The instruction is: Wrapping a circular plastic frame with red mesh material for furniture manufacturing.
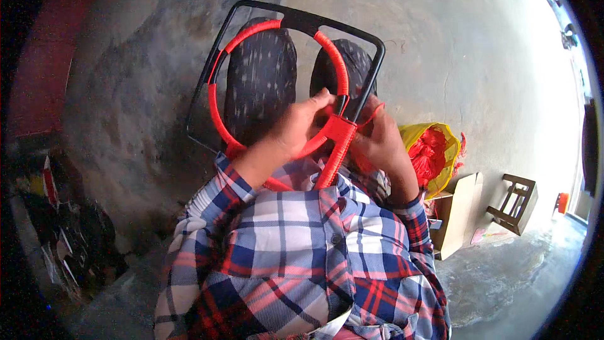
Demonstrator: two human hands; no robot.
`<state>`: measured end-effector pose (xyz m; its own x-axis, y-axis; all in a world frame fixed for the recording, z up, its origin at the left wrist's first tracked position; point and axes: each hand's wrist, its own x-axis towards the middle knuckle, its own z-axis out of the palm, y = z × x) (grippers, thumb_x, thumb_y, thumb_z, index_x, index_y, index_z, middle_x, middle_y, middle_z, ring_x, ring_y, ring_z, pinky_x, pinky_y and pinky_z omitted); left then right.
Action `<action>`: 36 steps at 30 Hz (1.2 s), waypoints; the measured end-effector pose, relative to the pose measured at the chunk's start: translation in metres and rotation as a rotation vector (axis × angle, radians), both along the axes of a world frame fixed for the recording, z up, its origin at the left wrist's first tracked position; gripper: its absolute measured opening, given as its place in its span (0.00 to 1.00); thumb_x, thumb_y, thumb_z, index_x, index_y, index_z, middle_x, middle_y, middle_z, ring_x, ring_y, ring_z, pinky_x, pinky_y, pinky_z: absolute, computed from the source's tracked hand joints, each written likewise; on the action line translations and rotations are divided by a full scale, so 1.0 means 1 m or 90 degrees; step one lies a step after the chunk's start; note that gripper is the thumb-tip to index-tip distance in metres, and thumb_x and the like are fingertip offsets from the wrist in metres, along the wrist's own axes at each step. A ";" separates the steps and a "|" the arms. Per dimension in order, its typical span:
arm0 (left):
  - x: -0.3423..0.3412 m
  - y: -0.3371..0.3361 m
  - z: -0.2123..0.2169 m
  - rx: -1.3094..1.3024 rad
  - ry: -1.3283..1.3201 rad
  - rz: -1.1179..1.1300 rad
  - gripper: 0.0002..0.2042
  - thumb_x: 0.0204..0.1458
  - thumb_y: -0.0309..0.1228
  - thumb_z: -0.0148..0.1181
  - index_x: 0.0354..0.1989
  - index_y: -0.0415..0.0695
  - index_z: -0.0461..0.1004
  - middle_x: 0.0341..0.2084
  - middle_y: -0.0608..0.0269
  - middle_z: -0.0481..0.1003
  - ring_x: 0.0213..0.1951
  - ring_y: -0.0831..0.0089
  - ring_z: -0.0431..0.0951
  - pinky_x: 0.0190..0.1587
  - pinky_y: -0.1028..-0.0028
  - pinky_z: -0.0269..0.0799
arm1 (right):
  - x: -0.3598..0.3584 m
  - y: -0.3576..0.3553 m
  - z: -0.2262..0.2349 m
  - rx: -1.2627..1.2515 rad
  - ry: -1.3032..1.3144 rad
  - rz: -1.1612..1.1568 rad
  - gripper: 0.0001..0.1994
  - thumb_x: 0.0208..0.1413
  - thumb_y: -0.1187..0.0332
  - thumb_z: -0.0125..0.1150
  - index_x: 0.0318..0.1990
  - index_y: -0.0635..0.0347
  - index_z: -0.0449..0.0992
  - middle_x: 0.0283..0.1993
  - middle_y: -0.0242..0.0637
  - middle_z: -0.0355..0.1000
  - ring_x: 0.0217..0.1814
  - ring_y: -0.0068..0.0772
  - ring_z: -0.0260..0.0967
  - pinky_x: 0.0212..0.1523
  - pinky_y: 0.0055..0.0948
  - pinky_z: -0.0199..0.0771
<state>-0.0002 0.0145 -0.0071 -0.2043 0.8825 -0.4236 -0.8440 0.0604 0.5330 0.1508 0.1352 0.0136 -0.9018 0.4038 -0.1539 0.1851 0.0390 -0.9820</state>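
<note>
A black metal frame point(302, 20), squarish with a round ring inside, lies across my lap. Red cord point(341, 66) is wound tightly over most of the ring and over the near right part of the outer bar; short stretches of black metal show between the wrapped parts. My left hand point(301, 124) reaches through the ring and is closed round its right side, thumb up, the other fingers partly hidden. Just outside the frame's right bar, my right hand point(380, 138) is closed on a loose strand of the red cord, its fingertips partly hidden by the bar.
To my right stands a yellow bag point(452, 160) full of red cord. Beside it are an open cardboard box point(459, 217) and a small wooden stool point(514, 203). Dark piled items point(72, 239) lie at the left. My knees in dark patterned trousers point(261, 75) are under the frame.
</note>
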 end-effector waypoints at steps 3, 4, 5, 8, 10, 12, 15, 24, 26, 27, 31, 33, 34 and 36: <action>0.003 0.000 0.006 -0.025 -0.016 0.004 0.11 0.56 0.29 0.47 0.46 0.40 0.68 0.39 0.60 0.74 0.37 0.71 0.74 0.43 0.73 0.70 | -0.005 0.010 -0.001 0.006 0.106 -0.050 0.32 0.43 0.78 0.63 0.60 0.62 0.61 0.52 0.45 0.69 0.53 0.37 0.67 0.52 0.32 0.66; 0.001 -0.001 0.005 -0.025 -0.016 0.007 0.11 0.56 0.29 0.47 0.46 0.40 0.68 0.39 0.60 0.74 0.37 0.71 0.74 0.43 0.73 0.70 | -0.001 0.018 -0.003 0.098 0.047 -0.085 0.34 0.41 0.77 0.65 0.60 0.61 0.61 0.54 0.46 0.67 0.55 0.41 0.65 0.54 0.33 0.65; -0.002 -0.002 0.004 -0.073 0.056 0.072 0.10 0.54 0.28 0.48 0.44 0.40 0.68 0.37 0.61 0.74 0.34 0.74 0.73 0.39 0.75 0.70 | 0.000 0.023 -0.004 0.189 -0.012 -0.119 0.35 0.39 0.76 0.67 0.60 0.60 0.61 0.55 0.48 0.66 0.57 0.44 0.64 0.56 0.34 0.63; -0.001 -0.005 0.006 -0.086 0.181 0.169 0.10 0.53 0.29 0.52 0.43 0.42 0.67 0.30 0.63 0.73 0.28 0.80 0.70 0.29 0.81 0.66 | -0.014 0.021 0.017 0.479 0.076 -0.135 0.37 0.36 0.72 0.69 0.59 0.58 0.62 0.55 0.48 0.64 0.62 0.49 0.58 0.61 0.39 0.57; 0.006 -0.010 0.021 -0.046 0.406 0.174 0.13 0.53 0.25 0.53 0.47 0.40 0.64 0.33 0.64 0.72 0.31 0.80 0.71 0.34 0.80 0.69 | -0.031 0.004 0.023 0.625 0.078 -0.081 0.34 0.36 0.66 0.69 0.56 0.55 0.66 0.57 0.46 0.63 0.67 0.48 0.50 0.63 0.46 0.52; 0.016 -0.005 0.029 0.097 0.506 0.194 0.17 0.53 0.25 0.56 0.50 0.39 0.62 0.35 0.66 0.68 0.37 0.80 0.69 0.45 0.79 0.67 | -0.041 -0.005 0.019 0.743 0.010 0.069 0.31 0.37 0.67 0.67 0.55 0.55 0.67 0.58 0.43 0.63 0.68 0.46 0.50 0.63 0.47 0.51; 0.010 -0.009 0.027 0.115 0.456 0.201 0.16 0.54 0.27 0.56 0.49 0.40 0.63 0.33 0.68 0.68 0.32 0.84 0.68 0.37 0.84 0.66 | -0.038 0.001 0.007 0.429 0.117 -0.082 0.21 0.47 0.69 0.62 0.51 0.57 0.71 0.53 0.42 0.68 0.60 0.39 0.61 0.58 0.36 0.60; -0.004 -0.006 0.012 -0.139 0.208 0.122 0.13 0.57 0.33 0.49 0.49 0.44 0.65 0.21 0.71 0.65 0.16 0.87 0.57 0.16 0.84 0.51 | 0.081 0.070 0.010 0.115 -0.104 -0.124 0.08 0.46 0.69 0.57 0.32 0.64 0.76 0.32 0.33 0.74 0.34 0.28 0.71 0.36 0.28 0.71; -0.002 -0.001 0.017 -0.143 0.208 0.079 0.14 0.58 0.35 0.47 0.50 0.44 0.65 0.21 0.70 0.66 0.16 0.87 0.59 0.16 0.84 0.53 | 0.141 0.097 -0.012 -0.221 0.152 -0.269 0.14 0.49 0.62 0.57 0.40 0.61 0.73 0.38 0.37 0.73 0.39 0.35 0.71 0.44 0.35 0.71; -0.003 0.000 0.017 -0.152 0.219 0.048 0.15 0.58 0.36 0.46 0.51 0.44 0.64 0.21 0.69 0.67 0.16 0.86 0.61 0.17 0.85 0.54 | 0.153 0.104 -0.012 -0.346 0.317 -0.292 0.14 0.53 0.60 0.55 0.43 0.57 0.71 0.40 0.39 0.71 0.42 0.37 0.69 0.45 0.36 0.70; -0.001 0.003 0.014 -0.082 0.129 0.061 0.17 0.59 0.37 0.43 0.53 0.43 0.64 0.25 0.66 0.71 0.22 0.80 0.70 0.24 0.81 0.66 | 0.198 0.139 -0.023 -0.353 0.488 -0.545 0.15 0.56 0.59 0.54 0.48 0.54 0.69 0.39 0.36 0.70 0.38 0.35 0.68 0.42 0.36 0.71; 0.003 0.006 0.018 -0.028 0.066 0.030 0.16 0.59 0.35 0.42 0.53 0.43 0.63 0.30 0.62 0.74 0.32 0.73 0.76 0.37 0.74 0.73 | 0.210 0.141 -0.042 -0.350 0.525 -0.553 0.15 0.57 0.61 0.54 0.49 0.56 0.67 0.32 0.31 0.66 0.31 0.27 0.64 0.36 0.28 0.70; 0.002 0.007 0.016 -0.030 0.066 0.025 0.16 0.59 0.35 0.42 0.53 0.43 0.63 0.30 0.62 0.74 0.32 0.73 0.76 0.37 0.74 0.73 | 0.220 0.150 -0.059 -0.413 0.538 -0.413 0.15 0.57 0.63 0.54 0.49 0.58 0.67 0.28 0.28 0.64 0.26 0.22 0.61 0.32 0.24 0.68; -0.003 0.004 0.008 -0.040 0.076 -0.005 0.19 0.57 0.32 0.44 0.58 0.43 0.59 0.36 0.57 0.74 0.37 0.67 0.76 0.43 0.68 0.73 | 0.162 0.113 -0.057 -0.399 0.313 -0.507 0.10 0.56 0.64 0.54 0.41 0.59 0.68 0.21 0.20 0.58 0.19 0.13 0.51 0.21 0.13 0.58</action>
<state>-0.0034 0.0185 0.0009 -0.2491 0.8568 -0.4515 -0.7743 0.1038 0.6243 0.3128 0.2479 -0.0434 -0.4404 0.8677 -0.2304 -0.4752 -0.4431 -0.7602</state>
